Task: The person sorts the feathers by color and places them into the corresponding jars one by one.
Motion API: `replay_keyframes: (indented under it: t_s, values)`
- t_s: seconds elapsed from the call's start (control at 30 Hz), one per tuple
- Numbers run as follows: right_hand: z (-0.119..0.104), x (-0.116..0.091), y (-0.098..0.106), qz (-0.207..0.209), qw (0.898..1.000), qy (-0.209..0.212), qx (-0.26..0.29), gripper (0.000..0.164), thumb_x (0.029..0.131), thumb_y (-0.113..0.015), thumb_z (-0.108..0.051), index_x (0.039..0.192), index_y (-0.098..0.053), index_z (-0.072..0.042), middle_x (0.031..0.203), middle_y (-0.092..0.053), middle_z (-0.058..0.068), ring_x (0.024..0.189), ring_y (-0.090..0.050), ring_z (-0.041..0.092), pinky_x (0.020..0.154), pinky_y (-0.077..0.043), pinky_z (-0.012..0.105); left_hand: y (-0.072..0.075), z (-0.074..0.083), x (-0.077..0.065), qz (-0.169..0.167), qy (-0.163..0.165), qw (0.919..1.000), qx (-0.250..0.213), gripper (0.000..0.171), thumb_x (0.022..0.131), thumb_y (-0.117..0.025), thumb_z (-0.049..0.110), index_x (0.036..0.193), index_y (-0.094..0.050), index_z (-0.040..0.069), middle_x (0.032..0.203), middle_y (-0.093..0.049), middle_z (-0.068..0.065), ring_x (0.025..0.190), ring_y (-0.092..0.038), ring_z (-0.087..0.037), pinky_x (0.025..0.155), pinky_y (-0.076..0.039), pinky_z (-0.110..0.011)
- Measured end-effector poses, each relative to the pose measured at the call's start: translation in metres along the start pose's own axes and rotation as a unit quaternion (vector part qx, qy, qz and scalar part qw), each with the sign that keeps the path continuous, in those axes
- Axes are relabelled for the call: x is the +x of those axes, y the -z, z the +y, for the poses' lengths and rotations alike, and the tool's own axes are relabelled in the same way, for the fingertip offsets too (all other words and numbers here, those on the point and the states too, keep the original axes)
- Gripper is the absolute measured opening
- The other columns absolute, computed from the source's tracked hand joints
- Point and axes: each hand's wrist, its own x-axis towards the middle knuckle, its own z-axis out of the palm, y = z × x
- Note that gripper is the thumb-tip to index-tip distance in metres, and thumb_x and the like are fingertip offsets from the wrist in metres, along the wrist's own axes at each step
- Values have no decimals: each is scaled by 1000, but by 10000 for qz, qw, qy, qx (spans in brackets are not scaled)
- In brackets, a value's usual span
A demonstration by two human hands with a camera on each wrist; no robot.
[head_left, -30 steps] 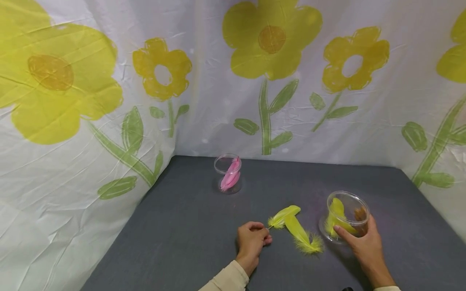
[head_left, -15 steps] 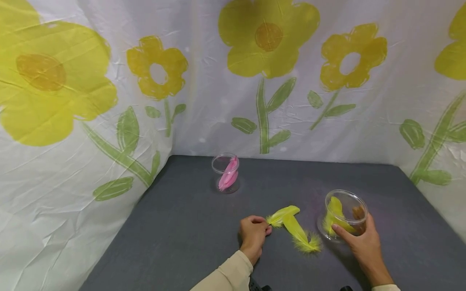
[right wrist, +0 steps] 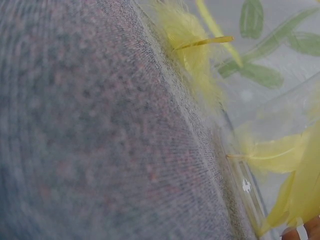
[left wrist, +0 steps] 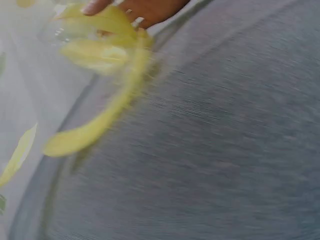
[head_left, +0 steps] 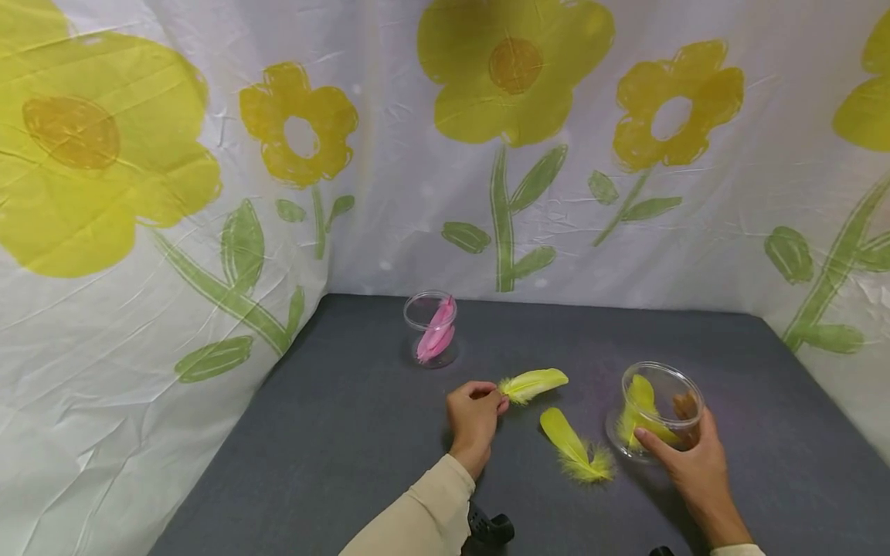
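My left hand (head_left: 476,421) pinches a yellow feather (head_left: 534,384) by its quill end, its tip pointing right. Another yellow feather (head_left: 570,444) lies on the dark table between the hands, fluffy end toward me. In the right wrist view its downy base (right wrist: 190,50) shows close up. With thumb and fingers round its side, my right hand (head_left: 702,471) holds a clear plastic cup (head_left: 664,374) that stands on the table. Inside the cup are yellow feathers (head_left: 641,409). The left wrist view is blurred.
A second clear cup (head_left: 429,297) with pink feathers (head_left: 436,332) stands farther back, left of centre. White cloth walls (head_left: 389,193) with printed yellow flowers rise behind and beside the table. A black device (head_left: 490,529) sits by the left sleeve.
My left hand has moved the pinched feather away from me, off the other yellow feather it was touching. The right hand and its cup have stayed in place.
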Motion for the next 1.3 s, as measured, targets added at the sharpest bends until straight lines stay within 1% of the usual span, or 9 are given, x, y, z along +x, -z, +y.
replay_keyframes:
  t_s: [0.13, 0.33, 0.43, 0.57, 0.73, 0.9, 0.97, 1.1, 1.3]
  values:
    - [0, 0, 0, -14, 10000, 19, 45, 93, 80, -80, -12, 151, -21, -7, 145, -37, 23, 126, -39, 38, 81, -33, 5, -5, 18, 4, -186, -319, 9990, -237, 6, 77, -70, -13, 82, -68, -9, 74, -62, -16, 64, -68, -27, 61, -56, -33]
    - [1, 1, 0, 3, 10000, -12, -13, 92, 80, -80, -14, 151, -21, -7, 145, -37, 23, 126, -39, 38, 81, -33, 5, -17, 50, -2, -910, -749, 9913, -582, 8, 82, -72, -7, 88, -67, -9, 79, -63, -17, 72, -68, -33, 67, -56, -36]
    - [1, 1, 1, 11, 10000, 0, -11, 93, 80, -81, -14, 151, -21, -5, 144, -36, 24, 126, -39, 39, 81, -32, 4, -25, 63, -10, -1164, -839, 9874, -674, 8, 82, -72, -6, 89, -68, -8, 80, -64, -17, 73, -68, -35, 67, -56, -36]
    - [1, 1, 2, 21, 10000, -38, -1, 94, 79, -81, -14, 151, -21, -6, 144, -37, 24, 126, -39, 40, 81, -31, 4, -39, 72, -19, -1347, -802, 9850, -721, 7, 82, -73, -5, 88, -69, -4, 79, -64, -15, 74, -68, -36, 67, -56, -36]
    - [1, 1, 2, 4, 10000, 4, -10, 93, 80, -81, -16, 150, -22, -5, 143, -38, 24, 124, -42, 37, 80, -33, 5, -61, 73, -26, -1569, -639, 9819, -845, 6, 83, -71, -6, 87, -68, -5, 78, -64, -15, 72, -69, -33, 65, -56, -35]
    - [3, -1, 1, -5, 9999, 54, -145, 91, 80, -81, -18, 149, -23, -4, 139, -42, 23, 113, -48, 20, 77, -36, 7, -82, 66, -34, -1734, -293, 9803, -899, 7, 82, -70, -9, 85, -68, -3, 77, -64, -15, 68, -69, -29, 64, -56, -35]
    - [4, -2, 0, 5, 9999, 37, -167, 92, 79, -82, -19, 149, -23, -4, 140, -42, 24, 114, -48, 21, 77, -36, 7, -89, 64, -38, -1779, -184, 9802, -850, 8, 82, -71, -9, 84, -68, -1, 75, -64, -15, 66, -69, -28, 63, -56, -35]
    - [2, -2, -1, 11, 9999, -61, -132, 96, 79, -82, -22, 151, -20, -5, 144, -37, 22, 123, -42, 37, 76, -34, 5, -99, 59, -42, -1833, -93, 9800, -771, 10, 82, -72, -8, 81, -68, 2, 74, -65, -14, 64, -68, -26, 61, -56, -35]
    - [0, 2, 0, -18, 9999, -76, -99, 95, 80, -81, -23, 151, -20, -6, 144, -37, 18, 121, -44, 37, 74, -36, 7, -112, 52, -44, -1812, -90, 9818, -555, 13, 82, -71, -8, 79, -68, 4, 72, -65, -11, 62, -67, -24, 59, -56, -33]
